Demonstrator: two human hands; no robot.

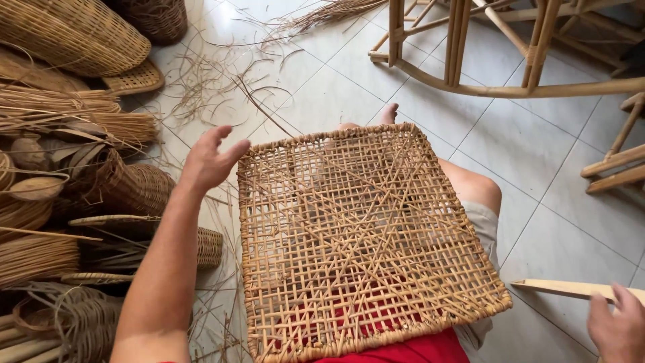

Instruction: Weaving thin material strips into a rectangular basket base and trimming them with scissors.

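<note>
— Head view, looking down: what's on the lap?

— A square woven cane panel (366,242), open lattice with a braided rim, lying flat across the person's thighs. Red cloth (403,349) shows through its near edge, a bare knee (480,191) pokes out at the right, and a toe (388,113) just clears the far rim. The legs beneath are mostly hidden.

— And the hands?

— The left hand (209,161) hovers just off the panel's far left corner, fingers spread, its grip wide open and holding nothing; I can't tell whether it touches the rim. The right hand (618,326) is cut off by the picture's corner. It lies at the end of a pale wooden strip (571,289), but whether its grip is closed on it I cannot tell.

— Around them?

— A tiled floor (336,81) strewn with loose cane strands (201,81). To the left, a jumble of baskets (134,188) and reed bundles (74,121), heaped so that it's hard to tell one from another. At the top right stands a rattan chair frame (510,60), only its lower part showing.
</note>
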